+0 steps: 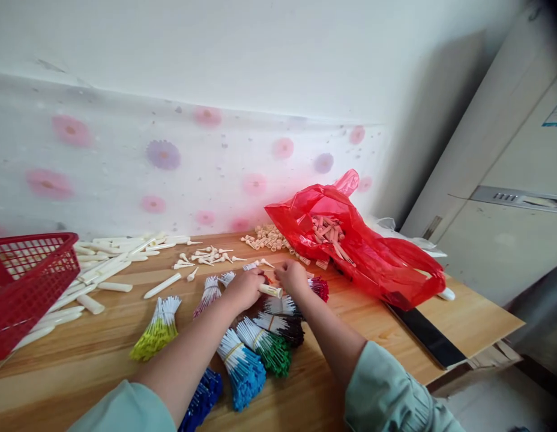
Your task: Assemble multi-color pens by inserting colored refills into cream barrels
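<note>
Nearest, the dark blue sticks (201, 399) lie partly hidden by the left forearm; if that arm drops or swings, it could drag them out of line. Next come the light blue sticks (249, 378), the green sticks (276, 355) and the black sticks (293, 330), crowded together, so a careless reach might mix the colours. The yellow sticks (152, 339) stand apart, left of the left forearm.

Beyond them, the left hand (246, 289) grasps a white tube (270, 291), which sticks out toward the right hand, above the bundles. A loose hold there could let it slip down among the sticks. The right hand (292, 279) has its fingers bent in close by; whether they pinch anything I cannot tell.

Farther off, the small tips (206, 258) lie loose on the table (57, 390) and would probably roll if brushed. At the back right, the red bag (301, 210) gapes, pink clips (328, 231) near its mouth; a tug on the plastic could spill them.
</note>
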Motion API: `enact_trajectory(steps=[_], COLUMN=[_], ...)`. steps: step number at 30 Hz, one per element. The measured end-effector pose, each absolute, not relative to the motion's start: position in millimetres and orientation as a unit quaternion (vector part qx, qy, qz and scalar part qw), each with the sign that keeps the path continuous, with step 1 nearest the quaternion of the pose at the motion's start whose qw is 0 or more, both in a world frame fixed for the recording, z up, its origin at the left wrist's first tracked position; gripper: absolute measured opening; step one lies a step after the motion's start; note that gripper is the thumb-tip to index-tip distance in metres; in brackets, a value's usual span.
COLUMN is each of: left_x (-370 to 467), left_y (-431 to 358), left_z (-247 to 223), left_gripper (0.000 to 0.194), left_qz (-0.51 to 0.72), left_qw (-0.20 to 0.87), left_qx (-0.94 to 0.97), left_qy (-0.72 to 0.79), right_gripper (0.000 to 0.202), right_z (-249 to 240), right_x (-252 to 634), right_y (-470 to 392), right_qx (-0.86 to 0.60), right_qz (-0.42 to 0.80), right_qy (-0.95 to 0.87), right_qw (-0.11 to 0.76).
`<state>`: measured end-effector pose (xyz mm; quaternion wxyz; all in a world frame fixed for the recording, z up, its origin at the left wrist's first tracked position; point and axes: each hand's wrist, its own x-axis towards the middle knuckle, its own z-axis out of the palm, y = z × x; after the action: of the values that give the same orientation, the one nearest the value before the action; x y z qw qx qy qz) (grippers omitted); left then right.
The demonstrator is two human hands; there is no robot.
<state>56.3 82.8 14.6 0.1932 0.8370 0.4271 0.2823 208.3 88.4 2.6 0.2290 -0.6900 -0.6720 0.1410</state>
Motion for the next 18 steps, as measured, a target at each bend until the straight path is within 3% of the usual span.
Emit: enact_trajectory(steps=[8, 14, 18], left_x=[19.0, 4.1, -5.5], left_y=[42.5, 14.3, 10.5], left_z=[46.6, 53.4, 39.5], left_gripper=[0.033, 0.012, 0.023], left_qz=[0.397, 0.349, 0.389], left_qw=[0.15, 0.288, 0.358], left_qx=[0.758, 0.771, 0.708], left_qy=[0.495, 0.449, 0.469], right_gripper=[0.017, 0.01, 0.014], right_z=[48.0, 59.7, 49.5], right_x=[235.5, 196.6, 175.7], right_y=[32.4, 13.6, 22.2], right_qx=[-0.593, -0.471, -0.432], right_qz=[0.174, 0.257, 0.331], right_qy=[-0.727, -0.779, -0.748], right_qw=[0.298, 0.324, 0.38])
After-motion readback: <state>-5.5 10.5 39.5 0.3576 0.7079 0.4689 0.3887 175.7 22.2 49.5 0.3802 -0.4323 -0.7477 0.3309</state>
